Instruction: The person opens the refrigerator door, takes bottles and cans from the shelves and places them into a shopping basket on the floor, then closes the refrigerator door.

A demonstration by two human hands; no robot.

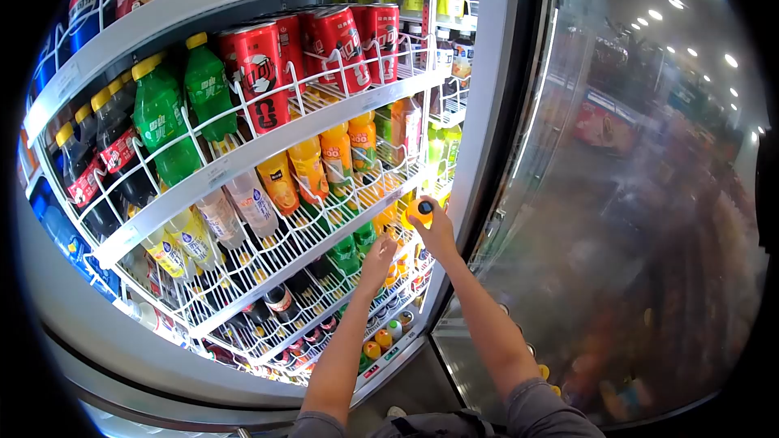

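Note:
My right hand (436, 235) is wrapped round an orange drink bottle (414, 214) with a dark cap, at the right end of a wire shelf. My left hand (379, 264) is up at the front edge of the same shelf, just left of the bottle. Its fingers reach forward and apart from the bottle, with nothing visible in them. Beside it on the shelf lie green bottles (345, 255). Above, orange juice bottles (307, 169) and clear bottles (251, 204) lean in wire lanes.
Red cans (258, 73) and green soda bottles (162, 113) fill an upper shelf (235, 164), with dark cola bottles (114, 142) at its left. A glass door (617, 219) stands swung out to the right. White wire dividers separate the rows.

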